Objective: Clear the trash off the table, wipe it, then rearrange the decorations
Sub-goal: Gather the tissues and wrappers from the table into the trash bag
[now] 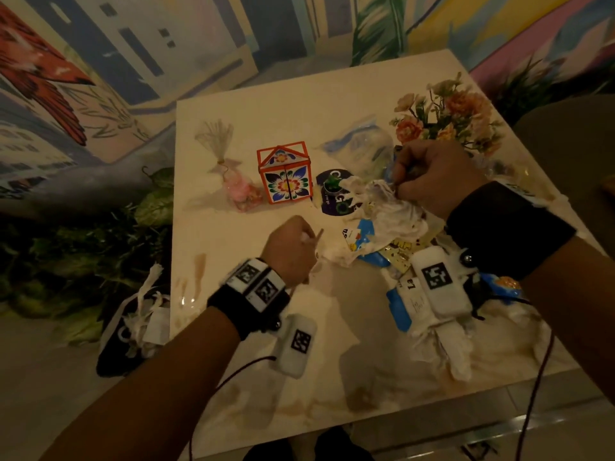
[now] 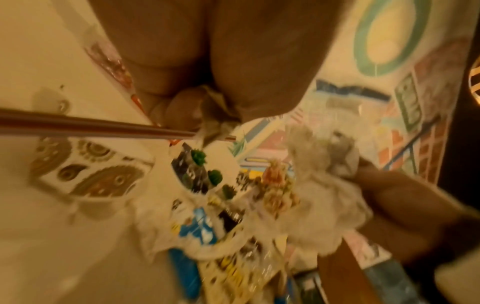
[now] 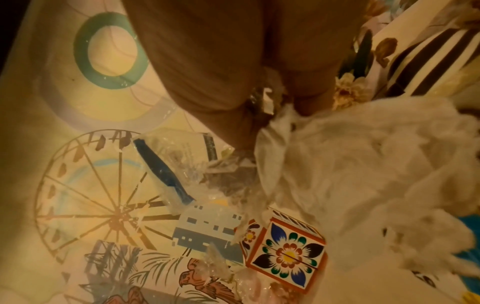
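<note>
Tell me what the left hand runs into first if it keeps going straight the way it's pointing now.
Probably the crumpled white tissue at the near edge of the trash pile, just ahead of the left hand, which already holds a thin stick. Beyond it lies a blue wrapper. Depth is unclear.

The head view looks down over the cream square table (image 1: pixel 332 104); both close wrist views share the orange floral-painted box (image 1: pixel 285 176) (image 3: pixel 284 252).

1. A painted mural wall (image 1: pixel 139 61) is filling the upper left of the frame, showing buildings and a red bird.
2. Green foliage (image 1: pixel 83 247) is lying at left below it.
3. The pale square table (image 1: pixel 299 104) is sitting at centre.
4. Dim, warm light is falling throughout.
</note>
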`<action>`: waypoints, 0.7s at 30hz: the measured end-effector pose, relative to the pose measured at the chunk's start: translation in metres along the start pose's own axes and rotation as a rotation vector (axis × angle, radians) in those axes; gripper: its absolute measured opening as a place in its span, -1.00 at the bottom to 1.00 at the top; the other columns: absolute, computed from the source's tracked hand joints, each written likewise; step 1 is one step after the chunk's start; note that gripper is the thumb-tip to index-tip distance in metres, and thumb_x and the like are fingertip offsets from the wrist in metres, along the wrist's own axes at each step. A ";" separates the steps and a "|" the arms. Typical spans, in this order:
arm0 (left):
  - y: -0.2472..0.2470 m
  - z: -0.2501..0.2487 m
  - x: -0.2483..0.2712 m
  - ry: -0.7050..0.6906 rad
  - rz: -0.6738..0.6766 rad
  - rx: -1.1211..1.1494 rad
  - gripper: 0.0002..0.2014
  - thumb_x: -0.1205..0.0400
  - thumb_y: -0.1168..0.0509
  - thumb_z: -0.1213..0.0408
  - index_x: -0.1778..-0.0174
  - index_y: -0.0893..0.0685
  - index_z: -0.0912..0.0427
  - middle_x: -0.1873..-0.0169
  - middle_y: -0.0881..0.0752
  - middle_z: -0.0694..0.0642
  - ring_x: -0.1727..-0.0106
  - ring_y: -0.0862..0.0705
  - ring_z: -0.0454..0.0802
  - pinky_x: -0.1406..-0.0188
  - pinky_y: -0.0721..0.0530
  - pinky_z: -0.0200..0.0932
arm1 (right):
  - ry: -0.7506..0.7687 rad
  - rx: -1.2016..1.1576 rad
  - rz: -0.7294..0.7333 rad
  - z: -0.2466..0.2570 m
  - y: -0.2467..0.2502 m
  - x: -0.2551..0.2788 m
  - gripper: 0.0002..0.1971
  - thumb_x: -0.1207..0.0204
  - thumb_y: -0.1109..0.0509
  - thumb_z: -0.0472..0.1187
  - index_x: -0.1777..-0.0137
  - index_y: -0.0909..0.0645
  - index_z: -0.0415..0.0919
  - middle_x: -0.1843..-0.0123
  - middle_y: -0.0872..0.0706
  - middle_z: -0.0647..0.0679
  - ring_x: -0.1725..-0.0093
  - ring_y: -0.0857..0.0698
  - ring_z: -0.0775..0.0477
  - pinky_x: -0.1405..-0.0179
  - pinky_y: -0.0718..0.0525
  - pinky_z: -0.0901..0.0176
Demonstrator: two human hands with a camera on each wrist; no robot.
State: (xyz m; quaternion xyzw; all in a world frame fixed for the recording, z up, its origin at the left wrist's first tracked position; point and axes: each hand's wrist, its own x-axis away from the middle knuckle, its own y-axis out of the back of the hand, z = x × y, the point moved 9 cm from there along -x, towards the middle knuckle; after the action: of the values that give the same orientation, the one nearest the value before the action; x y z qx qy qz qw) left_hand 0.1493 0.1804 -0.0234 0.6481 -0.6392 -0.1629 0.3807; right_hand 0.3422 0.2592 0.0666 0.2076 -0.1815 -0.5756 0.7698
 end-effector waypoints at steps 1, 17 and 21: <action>0.012 0.001 -0.002 0.016 -0.021 0.053 -0.93 -0.65 -0.12 0.39 0.11 -0.50 0.20 0.22 -0.62 0.18 0.39 -0.60 0.06 0.58 -0.62 -0.17 | 0.006 0.010 0.003 0.003 0.000 -0.001 -0.64 -0.24 -0.40 -0.63 0.41 -0.50 -0.12 0.36 -0.60 -0.03 0.46 -0.52 0.20 0.47 -0.52 0.50; 0.185 0.145 0.015 0.245 -0.281 0.080 -0.87 -0.64 -0.20 0.41 0.22 -0.57 0.24 0.27 -0.62 0.25 0.30 -0.61 0.12 0.39 -0.63 -0.09 | 0.148 -0.040 0.204 0.094 -0.113 0.001 -0.74 -0.22 -0.42 -0.62 0.39 -0.53 -0.26 0.37 -0.60 -0.25 0.39 -0.50 -0.05 0.39 -0.51 0.21; 0.215 0.200 0.025 0.309 -0.280 -0.012 -0.87 -0.67 -0.21 0.26 0.13 -0.57 0.23 0.35 -0.59 0.09 0.30 -0.59 0.04 0.31 -0.52 -0.16 | 0.164 -0.039 0.274 0.117 -0.172 -0.005 -0.66 -0.20 -0.43 -0.62 0.45 -0.52 -0.14 0.44 -0.61 -0.09 0.43 -0.53 0.04 0.39 -0.54 0.25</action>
State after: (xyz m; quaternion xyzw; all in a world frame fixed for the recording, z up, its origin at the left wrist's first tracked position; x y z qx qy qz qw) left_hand -0.1380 0.1225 0.0032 0.7455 -0.4759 -0.1167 0.4519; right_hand 0.1402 0.2081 0.0750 0.2122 -0.1333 -0.4499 0.8572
